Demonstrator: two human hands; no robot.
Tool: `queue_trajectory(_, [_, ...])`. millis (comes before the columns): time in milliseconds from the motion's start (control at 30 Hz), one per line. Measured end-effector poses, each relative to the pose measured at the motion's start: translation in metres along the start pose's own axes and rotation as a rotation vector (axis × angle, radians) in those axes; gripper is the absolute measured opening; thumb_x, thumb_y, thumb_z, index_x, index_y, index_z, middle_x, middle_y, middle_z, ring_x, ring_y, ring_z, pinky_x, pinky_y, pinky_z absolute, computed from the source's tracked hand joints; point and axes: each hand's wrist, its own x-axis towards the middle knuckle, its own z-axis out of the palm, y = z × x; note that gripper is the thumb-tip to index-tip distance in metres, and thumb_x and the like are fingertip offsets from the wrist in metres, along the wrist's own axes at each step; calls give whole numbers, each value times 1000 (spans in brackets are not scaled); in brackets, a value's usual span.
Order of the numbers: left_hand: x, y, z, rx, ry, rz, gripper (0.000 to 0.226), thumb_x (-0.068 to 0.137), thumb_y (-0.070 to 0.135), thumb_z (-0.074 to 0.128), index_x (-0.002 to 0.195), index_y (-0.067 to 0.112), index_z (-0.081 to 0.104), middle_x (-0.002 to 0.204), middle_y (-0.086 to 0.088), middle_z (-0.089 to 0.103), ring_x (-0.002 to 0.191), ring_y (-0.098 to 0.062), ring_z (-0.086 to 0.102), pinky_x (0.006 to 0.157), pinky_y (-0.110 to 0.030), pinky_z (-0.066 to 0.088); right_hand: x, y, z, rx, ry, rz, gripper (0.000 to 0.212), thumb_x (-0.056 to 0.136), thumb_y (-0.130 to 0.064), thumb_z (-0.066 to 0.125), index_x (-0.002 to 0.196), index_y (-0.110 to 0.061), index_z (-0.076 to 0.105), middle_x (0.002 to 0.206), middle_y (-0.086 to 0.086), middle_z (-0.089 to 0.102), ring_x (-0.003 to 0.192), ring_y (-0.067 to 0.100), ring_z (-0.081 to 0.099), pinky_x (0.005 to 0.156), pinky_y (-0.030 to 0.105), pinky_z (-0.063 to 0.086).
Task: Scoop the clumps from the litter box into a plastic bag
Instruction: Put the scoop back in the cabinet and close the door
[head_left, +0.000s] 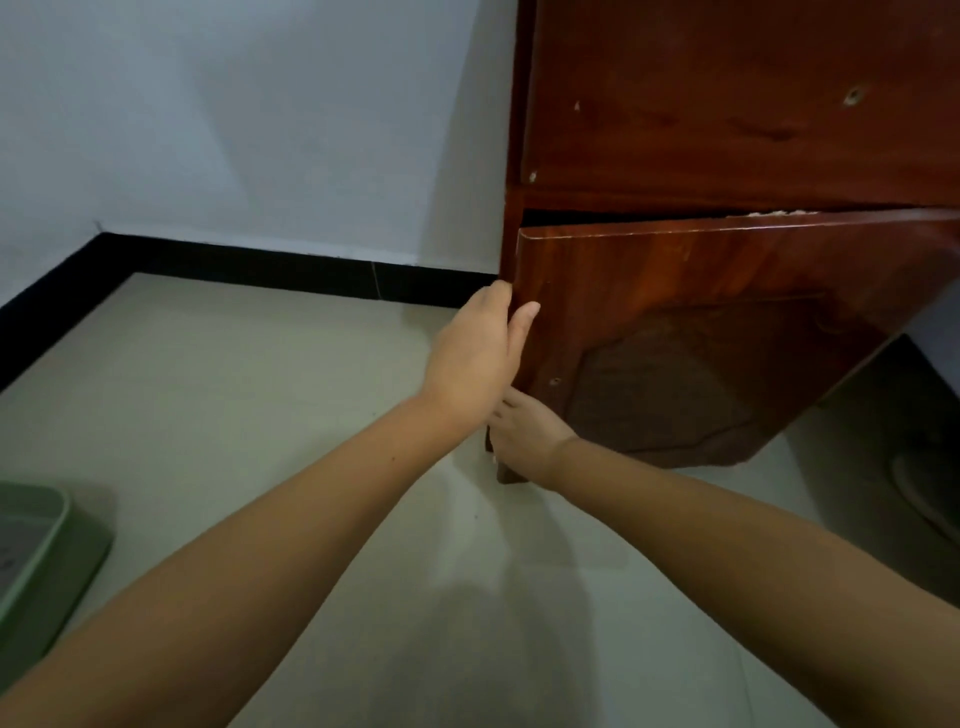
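Glossy wood, matt wall, smooth plastic.
The reddish-brown wooden cabinet (727, 104) is showing a glossy varnished veneer, chipped pale in spots, and its swung-out wooden door (701, 322) is shining likewise, with a duller, rougher brown patch low down. The pale tiled floor (260, 389) is gleaming softly. The white wall (234, 114) is looking matt, the green plastic litter box (78, 551) smooth.

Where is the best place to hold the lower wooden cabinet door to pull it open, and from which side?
Hold the cabinet door at its free left edge, coming from the left. It has swung ajar there, leaving a gap behind the edge, and no handle shows. The left hand already grips that edge; the right hand sits at the lower corner.
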Motion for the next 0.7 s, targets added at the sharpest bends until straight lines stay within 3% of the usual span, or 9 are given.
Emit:
queue_trajectory(133, [21, -2, -1, 359, 59, 31, 43, 100, 39, 28, 126, 10, 46, 118, -8, 53, 104, -19, 53, 75, -25, 42, 6, 16, 11, 36, 60, 46, 49, 95, -32, 46, 139, -12, 41, 155, 12, 19, 144, 33, 11, 116, 51, 1])
queue_trajectory(200, [25, -1, 3, 430, 56, 22, 43, 100, 39, 29, 128, 9, 42, 120, -9, 51, 105, -19, 52, 74, -24, 40, 4, 22, 16, -7, 62, 64, 54, 93, -30, 49, 142, -11, 35, 156, 12, 17, 145, 32, 8, 115, 51, -3])
queue_trajectory(367, [29, 6, 17, 88, 45, -161, 39, 99, 34, 34, 130, 11, 33, 116, -6, 56, 90, -15, 58, 70, -25, 44, 9, 27, 29, -106, 2, 11, 70, 92, -33, 50, 148, -10, 15, 158, 9, 9, 146, 28, 2, 115, 48, -5])
queue_trajectory(567, [29, 3, 8, -108, -38, -178, 46, 98, 31, 41, 137, 12, 27, 130, -7, 53, 111, -21, 58, 87, -32, 50, 10, 22, 19, 1, -2, 25, 65, 95, -35, 43, 149, -9, 16, 158, 12, 10, 145, 31, 1, 114, 50, -9])
queue_trajectory(633, [23, 0, -3, -106, -97, -191, 47, 98, 32, 43, 140, 15, 29, 137, -6, 49, 121, -20, 52, 94, -34, 46, 8, 24, 4, 184, 33, 60, 59, 94, -31, 46, 146, -10, 26, 155, 15, 20, 144, 34, 9, 115, 53, 0])
queue_trajectory(700, [14, -8, -23, -25, -98, -202, 45, 98, 33, 42, 139, 16, 34, 134, -5, 52, 120, -19, 52, 95, -36, 46, 8, 32, -17, 328, 95, 87, 47, 91, -27, 50, 136, -12, 42, 143, 15, 39, 135, 34, 30, 111, 51, 25])
